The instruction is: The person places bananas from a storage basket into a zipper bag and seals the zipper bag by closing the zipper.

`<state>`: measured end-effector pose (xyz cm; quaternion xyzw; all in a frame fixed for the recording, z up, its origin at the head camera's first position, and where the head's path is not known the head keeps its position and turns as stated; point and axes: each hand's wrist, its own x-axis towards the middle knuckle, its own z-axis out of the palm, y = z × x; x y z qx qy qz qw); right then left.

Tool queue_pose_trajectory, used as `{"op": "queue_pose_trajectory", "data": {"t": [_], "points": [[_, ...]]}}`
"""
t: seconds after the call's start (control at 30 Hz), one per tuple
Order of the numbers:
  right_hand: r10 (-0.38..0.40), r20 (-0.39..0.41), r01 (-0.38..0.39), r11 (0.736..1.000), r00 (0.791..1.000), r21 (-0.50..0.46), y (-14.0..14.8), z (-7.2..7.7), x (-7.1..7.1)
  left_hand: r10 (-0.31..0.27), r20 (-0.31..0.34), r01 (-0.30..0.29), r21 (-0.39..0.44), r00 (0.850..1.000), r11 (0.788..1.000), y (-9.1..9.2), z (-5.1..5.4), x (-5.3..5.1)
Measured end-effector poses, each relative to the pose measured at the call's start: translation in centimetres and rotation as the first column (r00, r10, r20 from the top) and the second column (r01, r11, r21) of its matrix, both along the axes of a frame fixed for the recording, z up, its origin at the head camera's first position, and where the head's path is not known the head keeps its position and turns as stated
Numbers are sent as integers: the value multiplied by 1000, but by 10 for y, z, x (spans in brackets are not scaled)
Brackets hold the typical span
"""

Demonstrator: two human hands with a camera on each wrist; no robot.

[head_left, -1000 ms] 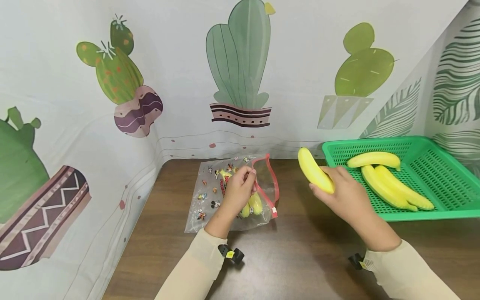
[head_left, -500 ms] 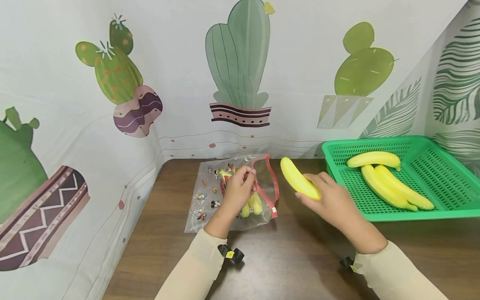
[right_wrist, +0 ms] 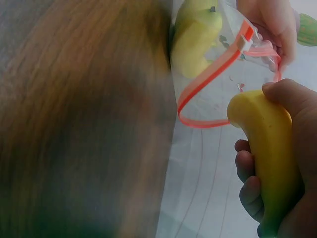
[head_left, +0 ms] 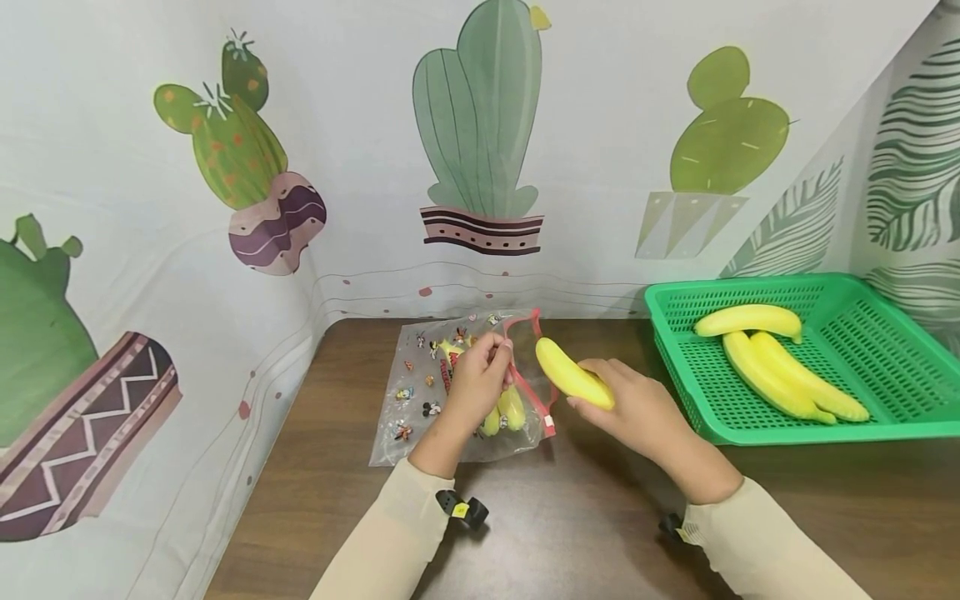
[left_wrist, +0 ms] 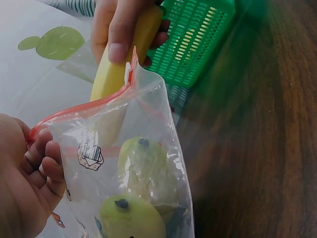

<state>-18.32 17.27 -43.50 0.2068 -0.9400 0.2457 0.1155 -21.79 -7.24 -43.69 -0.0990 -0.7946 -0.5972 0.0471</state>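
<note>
My left hand (head_left: 477,377) pinches the red-edged opening of a clear zip bag (head_left: 397,417) printed with small cartoon figures. Inside the bag lie yellow bananas (left_wrist: 131,215), their dark tips toward the opening in the left wrist view. My right hand (head_left: 637,408) grips another banana (head_left: 570,373) by its rear part, fingers wrapped round one side and thumb along the other. The free end of that banana is at the bag's red zip edge (right_wrist: 208,82), which stands apart as a loop in the right wrist view. How far the tip is past the edge I cannot tell.
A green perforated basket (head_left: 750,435) stands on the right of the brown wooden table (head_left: 585,533), with several bananas (head_left: 780,375) in it. Behind the table hangs a white cloth (head_left: 600,125) printed with cactuses. A white slider (head_left: 548,422) sits on the zip edge.
My right hand has carried its banana left and slightly toward me, from beside the basket to the bag's opening. The left hand and the bag have stayed in place.
</note>
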Motion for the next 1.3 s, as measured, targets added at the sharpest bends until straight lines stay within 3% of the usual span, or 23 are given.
{"op": "queue_pose_trajectory", "data": {"t": [0.47,0.9,1.3], "points": [[58,46,-60,997,997,55,-16,-8,-3,-10,8,10,14,1000,1000,0,2,1],[104,-3,-104,991,995,78,-24,-6,-12,-6,4,6,11,1000,1000,1,1,2],[135,6,-135,984,991,113,-30,-7,-22,1,-5,-1,4,1000,1000,2,-1,1]]}}
